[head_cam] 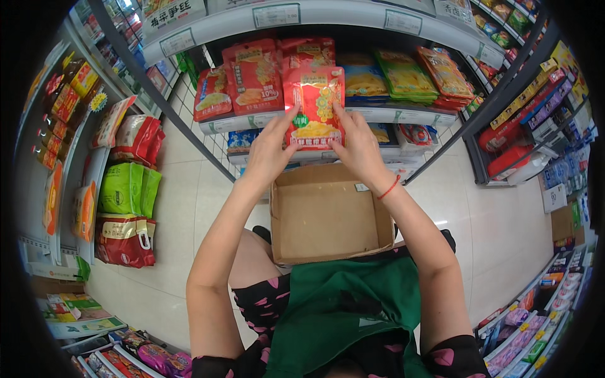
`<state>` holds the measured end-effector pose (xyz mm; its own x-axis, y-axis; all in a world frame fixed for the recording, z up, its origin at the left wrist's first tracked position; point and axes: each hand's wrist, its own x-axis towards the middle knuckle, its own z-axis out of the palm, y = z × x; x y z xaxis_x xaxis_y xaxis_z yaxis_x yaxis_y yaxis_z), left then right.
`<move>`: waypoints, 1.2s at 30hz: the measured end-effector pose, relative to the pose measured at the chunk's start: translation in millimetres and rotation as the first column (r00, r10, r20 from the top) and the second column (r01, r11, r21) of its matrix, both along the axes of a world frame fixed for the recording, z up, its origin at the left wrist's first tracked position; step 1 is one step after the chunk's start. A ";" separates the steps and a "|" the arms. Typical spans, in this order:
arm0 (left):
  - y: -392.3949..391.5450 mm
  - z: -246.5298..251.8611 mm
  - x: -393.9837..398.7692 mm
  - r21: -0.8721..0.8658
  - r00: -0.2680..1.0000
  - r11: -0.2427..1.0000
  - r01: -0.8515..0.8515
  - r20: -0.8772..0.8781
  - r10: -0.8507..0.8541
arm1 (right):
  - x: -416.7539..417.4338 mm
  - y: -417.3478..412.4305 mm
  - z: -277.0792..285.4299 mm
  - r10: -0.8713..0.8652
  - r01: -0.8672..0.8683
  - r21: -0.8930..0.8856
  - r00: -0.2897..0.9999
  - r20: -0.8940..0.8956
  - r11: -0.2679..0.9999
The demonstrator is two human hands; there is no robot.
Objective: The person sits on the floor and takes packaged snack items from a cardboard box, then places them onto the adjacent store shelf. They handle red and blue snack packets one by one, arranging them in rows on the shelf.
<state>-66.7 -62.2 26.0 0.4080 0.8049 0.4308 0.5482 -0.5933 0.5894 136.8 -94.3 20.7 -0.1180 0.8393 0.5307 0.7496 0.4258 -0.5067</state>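
A red food pouch (315, 111) with a picture of pale yellow pieces is held upright between my two hands. My left hand (272, 144) grips its left edge, and my right hand (358, 141) grips the right edge. Behind it, more red pouches (252, 78) stand on the middle shelf, partly hidden by the held one. To their right lie stacks of blue packets (363, 78), green packets (407, 78) and orange-red packets (446, 73). Below my hands, an open cardboard box (331, 217) rests in front of my lap, with nothing visible inside.
An upper shelf edge (331, 16) with price tags overhangs the pouches. Dark shelf posts (156, 90) slant down on both sides. Large bags (130, 189) stand on the tiled floor (177, 227) at left. Red containers (508, 158) sit on a rack at right.
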 end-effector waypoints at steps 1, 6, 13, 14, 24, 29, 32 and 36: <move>6.1 2.8 1.1 0.036 1.000 0.999 -0.015 -0.021 0.016 | -0.3 6.6 2.7 -0.005 0.005 0.005 1.000 0.003 1.000; 40.8 9.3 4.0 0.194 0.999 0.980 -0.039 0.007 0.038 | -0.8 40.9 11.1 -0.030 0.027 0.122 0.999 0.022 0.992; 71.2 20.9 18.2 0.257 0.979 0.953 -0.162 -0.083 0.188 | 0.9 77.8 20.4 -0.121 0.106 0.168 0.990 0.076 0.980; 74.0 20.8 20.9 0.257 0.977 0.952 -0.168 -0.085 0.195 | 1.9 82.6 19.6 -0.131 0.116 0.173 0.988 0.079 0.978; 91.8 17.4 26.8 0.285 0.968 0.940 -0.188 -0.107 0.227 | -1.2 105.5 15.1 -0.191 0.177 0.122 0.975 0.113 0.977; 89.0 18.3 25.3 0.266 0.953 0.947 -0.182 -0.189 0.236 | 4.6 104.2 11.9 -0.189 0.166 0.148 0.969 0.159 0.975; 88.9 17.2 23.1 0.326 0.933 0.929 -0.174 -0.248 0.262 | 2.5 99.7 12.0 -0.197 0.170 0.166 0.967 0.164 0.971; 84.7 17.4 27.3 0.374 0.921 0.906 -0.197 -0.247 0.302 | 4.5 96.5 11.6 -0.208 0.175 0.193 0.964 0.165 0.965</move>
<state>-39.5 22.5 43.3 0.3623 0.7253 0.5854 0.8198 -0.5468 0.1701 141.3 2.2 32.4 -0.0728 0.7515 0.6557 0.8984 0.3349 -0.2841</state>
